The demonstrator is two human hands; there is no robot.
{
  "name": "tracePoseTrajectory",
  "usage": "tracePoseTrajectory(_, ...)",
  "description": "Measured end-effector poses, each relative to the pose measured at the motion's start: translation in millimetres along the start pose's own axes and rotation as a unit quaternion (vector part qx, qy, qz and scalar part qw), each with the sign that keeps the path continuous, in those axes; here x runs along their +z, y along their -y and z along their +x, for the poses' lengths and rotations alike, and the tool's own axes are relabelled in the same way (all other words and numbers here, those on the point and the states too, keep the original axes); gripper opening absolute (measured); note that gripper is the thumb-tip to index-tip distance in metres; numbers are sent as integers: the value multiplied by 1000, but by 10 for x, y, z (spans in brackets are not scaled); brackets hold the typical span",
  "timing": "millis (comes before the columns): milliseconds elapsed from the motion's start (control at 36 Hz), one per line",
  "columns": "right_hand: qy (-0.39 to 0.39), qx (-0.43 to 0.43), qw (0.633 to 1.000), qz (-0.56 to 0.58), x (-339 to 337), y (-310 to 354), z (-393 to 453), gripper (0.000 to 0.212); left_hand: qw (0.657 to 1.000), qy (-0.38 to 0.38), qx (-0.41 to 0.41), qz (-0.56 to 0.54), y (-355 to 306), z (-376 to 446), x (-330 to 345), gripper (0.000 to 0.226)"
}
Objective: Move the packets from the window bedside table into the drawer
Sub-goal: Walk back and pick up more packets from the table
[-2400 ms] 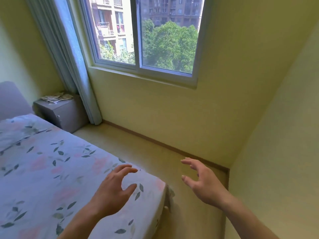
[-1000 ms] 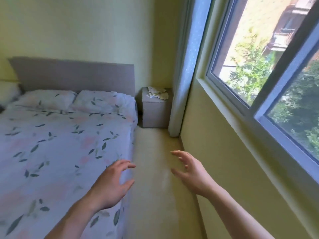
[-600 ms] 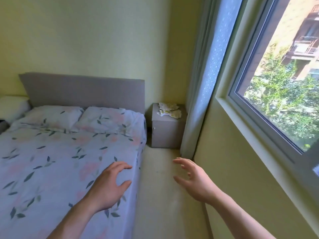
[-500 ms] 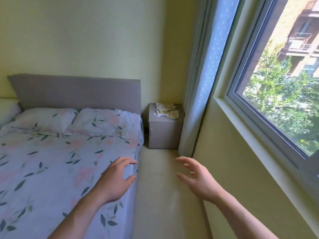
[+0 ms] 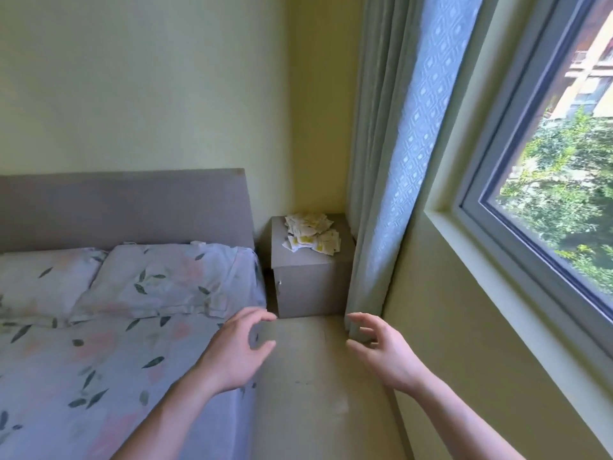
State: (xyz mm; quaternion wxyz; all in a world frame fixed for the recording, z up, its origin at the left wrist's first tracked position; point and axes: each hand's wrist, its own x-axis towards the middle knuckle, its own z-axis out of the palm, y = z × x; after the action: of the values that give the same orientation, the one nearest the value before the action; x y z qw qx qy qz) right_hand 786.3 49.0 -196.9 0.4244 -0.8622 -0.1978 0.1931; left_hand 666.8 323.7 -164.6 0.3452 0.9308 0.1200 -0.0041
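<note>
A heap of several white and yellow packets (image 5: 311, 232) lies on top of the grey bedside table (image 5: 310, 287) in the corner between the bed and the window curtain. The table's front is closed, with a small knob at its left edge. My left hand (image 5: 237, 353) hovers over the bed's edge, fingers loosely spread and empty. My right hand (image 5: 381, 351) hangs over the floor strip, fingers relaxed and empty. Both hands are well short of the table.
A bed (image 5: 109, 343) with a leaf-print sheet and pillows fills the left, under a grey headboard (image 5: 126, 207). A curtain (image 5: 388, 180) hangs right of the table, touching it. The window (image 5: 544, 180) and wall run along the right. A narrow floor strip (image 5: 315, 376) leads to the table.
I have turned from the window toward the bed's head and moved along the floor strip, so the bedside table and packets are nearer. Both hands stay raised and empty.
</note>
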Motion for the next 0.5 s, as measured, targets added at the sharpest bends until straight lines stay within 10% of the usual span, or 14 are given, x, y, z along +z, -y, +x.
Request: tracePoseTrajectory(500, 70, 28, 996, -42, -105, 105, 3354, 48, 994, -4, -107, -34, 852, 2654, -459, 36)
